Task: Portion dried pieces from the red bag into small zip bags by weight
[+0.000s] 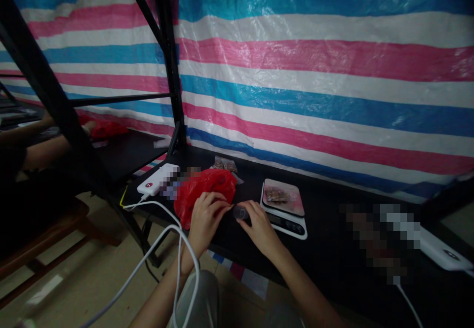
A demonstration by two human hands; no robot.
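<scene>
My left hand (208,215) is beside a crumpled red plastic bag (205,186), its thumb and fingers pinched together. Something tiny and yellowish may be at its fingertips, too small to name. Between the thumb and fingers of my right hand (261,227) is a small, dark, see-through round container (240,212), its round end turned toward me. The two hands are close together above the black tabletop. Just right of them is a white digital scale (287,223), on whose pan lies a small clear bag of brownish bits (279,195).
Small clear bags (224,164) lie behind the red bag. White power banks (153,182) sit at both sides; a white cable (148,259) loops across my left forearm. A black metal post (168,56) and striped sheeting (314,61) stand behind. Another person's arm (55,148) is at left.
</scene>
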